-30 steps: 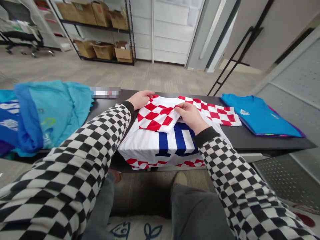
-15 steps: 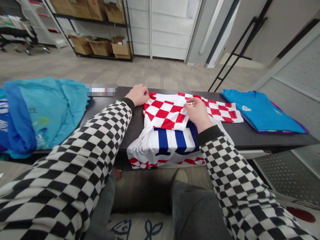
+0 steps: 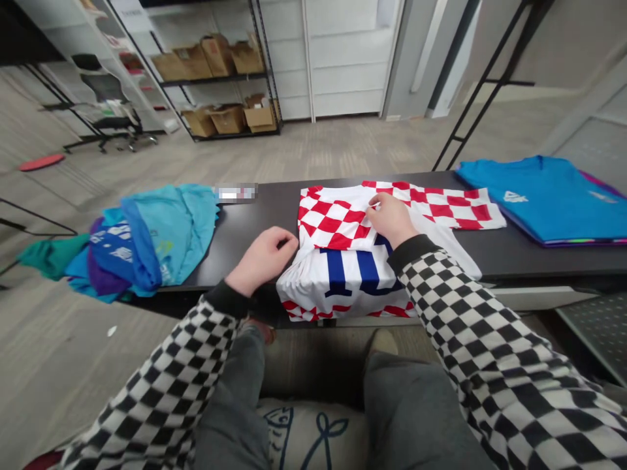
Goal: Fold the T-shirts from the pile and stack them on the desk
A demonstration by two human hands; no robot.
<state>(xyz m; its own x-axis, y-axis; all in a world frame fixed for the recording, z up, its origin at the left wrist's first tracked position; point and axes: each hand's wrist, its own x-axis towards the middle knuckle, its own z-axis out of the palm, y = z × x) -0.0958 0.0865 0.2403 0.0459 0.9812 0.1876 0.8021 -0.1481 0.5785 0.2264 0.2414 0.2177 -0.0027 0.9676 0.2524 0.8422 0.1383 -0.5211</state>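
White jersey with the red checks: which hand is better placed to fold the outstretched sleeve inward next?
Right, I'd judge. The right hand is over the jersey, near the outstretched sleeve, while the left hand is by the opposite edge and would have to reach across.

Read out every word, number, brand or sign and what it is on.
"1", dark blue, on the white jersey with red checks; the figure beside it is partly covered, perhaps "0".
Folded bright-blue shirt: white print too small to read.
Crumpled royal-blue garment and light-blue garment: print blurred.
Small white strip, pixelated: unreadable.
White paper sign at the back: blurred.
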